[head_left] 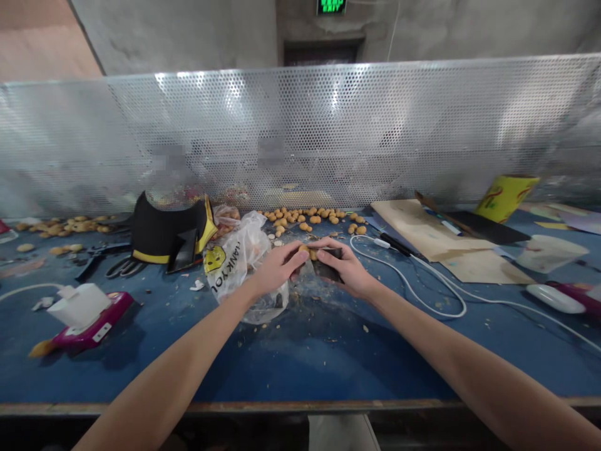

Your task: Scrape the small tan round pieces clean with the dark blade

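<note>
My left hand [285,262] and my right hand [345,266] meet above the middle of the blue table. Between their thumbs and fingertips is a small tan unshelled peanut [310,253], pinched from both sides. A flat dark piece [327,269] also lies in my right hand, under the fingers; its kind is unclear. Left of and partly beneath my left hand spreads a crumpled clear plastic bag [245,250] with a yellow smiley print. Just beyond my hands, many unshelled peanuts [300,217] are scattered along the table's back.
Left stand a black-and-yellow holder [162,228], more peanuts [77,225] and a magenta power strip [101,326] with a white plug. Cardboard [422,232], a white cable [457,307], a yellow can [507,197] and a plastic cup [551,252] lie right. A perforated metal screen [305,125] closes the back.
</note>
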Motion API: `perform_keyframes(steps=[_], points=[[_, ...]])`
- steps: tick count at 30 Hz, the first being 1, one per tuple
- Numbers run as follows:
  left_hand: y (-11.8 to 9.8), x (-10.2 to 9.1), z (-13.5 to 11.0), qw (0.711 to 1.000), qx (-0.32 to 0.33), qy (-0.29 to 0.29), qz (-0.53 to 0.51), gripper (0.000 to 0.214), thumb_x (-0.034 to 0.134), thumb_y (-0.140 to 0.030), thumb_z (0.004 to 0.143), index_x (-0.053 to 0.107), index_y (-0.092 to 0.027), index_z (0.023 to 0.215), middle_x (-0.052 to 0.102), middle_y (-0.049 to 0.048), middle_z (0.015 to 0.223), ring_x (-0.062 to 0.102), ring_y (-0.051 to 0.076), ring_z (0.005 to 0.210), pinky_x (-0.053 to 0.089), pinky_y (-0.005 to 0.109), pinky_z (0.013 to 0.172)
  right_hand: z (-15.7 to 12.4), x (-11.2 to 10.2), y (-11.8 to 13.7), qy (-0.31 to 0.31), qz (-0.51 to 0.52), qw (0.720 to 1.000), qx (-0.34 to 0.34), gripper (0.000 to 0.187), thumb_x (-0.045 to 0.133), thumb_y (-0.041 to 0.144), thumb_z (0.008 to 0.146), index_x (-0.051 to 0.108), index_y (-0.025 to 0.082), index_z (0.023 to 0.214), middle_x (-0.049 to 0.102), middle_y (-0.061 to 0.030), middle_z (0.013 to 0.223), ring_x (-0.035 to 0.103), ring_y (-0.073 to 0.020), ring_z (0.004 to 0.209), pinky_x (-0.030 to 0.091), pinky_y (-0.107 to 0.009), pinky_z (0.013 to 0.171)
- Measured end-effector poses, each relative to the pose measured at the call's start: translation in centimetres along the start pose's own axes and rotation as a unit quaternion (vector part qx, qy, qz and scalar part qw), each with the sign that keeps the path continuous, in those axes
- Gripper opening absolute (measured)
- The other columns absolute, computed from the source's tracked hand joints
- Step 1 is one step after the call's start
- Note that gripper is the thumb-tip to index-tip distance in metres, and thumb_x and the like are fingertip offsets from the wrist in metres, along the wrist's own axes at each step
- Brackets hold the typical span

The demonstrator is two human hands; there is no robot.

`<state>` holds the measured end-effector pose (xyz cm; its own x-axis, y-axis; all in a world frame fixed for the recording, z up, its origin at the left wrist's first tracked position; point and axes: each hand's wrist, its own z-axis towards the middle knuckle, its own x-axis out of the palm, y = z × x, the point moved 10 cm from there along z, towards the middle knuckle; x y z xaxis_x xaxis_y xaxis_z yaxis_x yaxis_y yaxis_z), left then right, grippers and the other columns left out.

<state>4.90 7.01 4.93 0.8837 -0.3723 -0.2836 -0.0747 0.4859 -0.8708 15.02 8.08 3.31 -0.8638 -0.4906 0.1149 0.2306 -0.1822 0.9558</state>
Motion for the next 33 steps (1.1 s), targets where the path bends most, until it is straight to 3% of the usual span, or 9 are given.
perform_keyframes(steps=[5,10,13,17,21,23,27,30,33], points=[[2.9,2.2,-0.2,0.957,-0.138,0.049,-0.252,0.034,0.057,-0.051,0.090,0.055,-0.018,0.084,0.034,-0.0046,0.061,0.038,0.009,0.050,0.038,0.025,0.052,0.2,-1.2,0.4,-0.017,-0.057,0.998,-0.035,0.021,0.072,0.039,0.081,0.071,0.024,0.095,0.065,-0.0001,0.083,0.058,-0.0111,0.064,0.048,-0.023,0.056],[4.4,4.0,-1.3,0.888,-0.273,0.080,-0.361,0.040,0.055,-0.052,0.091,0.052,-0.017,0.072,0.027,-0.0060,0.056,0.033,0.008,0.047,0.037,0.022,0.047,0.3,-1.4,1.6,0.002,-0.142,0.985,-0.095,0.017,0.072,0.035,0.082,0.074,0.024,0.095,0.070,-0.0028,0.094,0.063,-0.0169,0.089,0.050,-0.031,0.084],[4.6,4.2,-1.6,0.868,-0.298,0.077,-0.389,0.043,0.054,-0.052,0.091,0.050,-0.017,0.067,0.026,-0.0060,0.054,0.032,0.008,0.046,0.034,0.021,0.044,0.4,-1.4,2.1,0.010,-0.157,0.982,-0.108,0.018,0.073,0.034,0.080,0.074,0.023,0.094,0.071,-0.0034,0.092,0.064,-0.0181,0.086,0.051,-0.034,0.083],[4.8,4.3,-1.5,0.869,-0.297,0.078,-0.388,0.043,0.056,-0.052,0.090,0.049,-0.017,0.067,0.025,-0.0068,0.054,0.029,0.007,0.045,0.033,0.020,0.043,0.4,-1.5,2.5,0.015,-0.183,0.975,-0.123,0.017,0.075,0.032,0.079,0.074,0.022,0.092,0.069,-0.0028,0.088,0.064,-0.0170,0.082,0.052,-0.033,0.080],[4.6,4.1,-1.1,0.894,-0.260,0.064,-0.358,0.040,0.058,-0.053,0.089,0.050,-0.018,0.072,0.025,-0.0072,0.055,0.030,0.007,0.046,0.033,0.021,0.046,0.4,-1.6,1.5,0.018,-0.140,0.987,-0.076,0.020,0.074,0.037,0.079,0.071,0.021,0.089,0.067,-0.0014,0.077,0.061,-0.0130,0.063,0.050,-0.026,0.057],[4.0,3.3,-0.5,0.926,-0.202,0.038,-0.316,0.038,0.057,-0.053,0.089,0.050,-0.018,0.074,0.027,-0.0066,0.057,0.031,0.008,0.047,0.034,0.023,0.048,0.4,-1.7,0.0,-0.003,-0.076,0.997,-0.014,0.026,0.072,0.044,0.080,0.067,0.019,0.085,0.062,0.0012,0.063,0.052,-0.0098,0.045,0.041,-0.022,0.041],[1.7,0.3,0.2,0.995,-0.053,-0.047,-0.071,0.032,0.059,-0.049,0.089,0.056,-0.019,0.077,0.042,-0.0019,0.059,0.039,0.013,0.053,0.032,0.026,0.054,0.3,-1.8,-2.5,-0.070,0.063,0.992,0.084,0.037,0.076,0.049,0.074,0.059,0.017,0.077,0.056,0.0032,0.052,0.042,-0.0053,0.037,0.028,-0.017,0.034],[0.0,-1.2,0.0,0.993,0.018,-0.094,0.071,0.025,0.061,-0.043,0.088,0.060,-0.019,0.082,0.049,-0.0004,0.061,0.041,0.015,0.056,0.029,0.027,0.057,0.3,-1.0,-3.3,-0.080,0.173,0.975,0.115,0.037,0.082,0.043,0.070,0.056,0.017,0.078,0.054,0.0046,0.054,0.038,-0.0026,0.040,0.025,-0.014,0.035],[-0.9,-1.4,-0.2,0.983,0.066,-0.088,0.148,0.022,0.060,-0.040,0.088,0.061,-0.020,0.098,0.056,0.0016,0.069,0.047,0.018,0.063,0.034,0.029,0.064,0.4,-0.2,-3.3,-0.062,0.233,0.962,0.125,0.037,0.083,0.039,0.069,0.054,0.018,0.079,0.051,0.0062,0.055,0.034,-0.0015,0.040,0.022,-0.012,0.035]])
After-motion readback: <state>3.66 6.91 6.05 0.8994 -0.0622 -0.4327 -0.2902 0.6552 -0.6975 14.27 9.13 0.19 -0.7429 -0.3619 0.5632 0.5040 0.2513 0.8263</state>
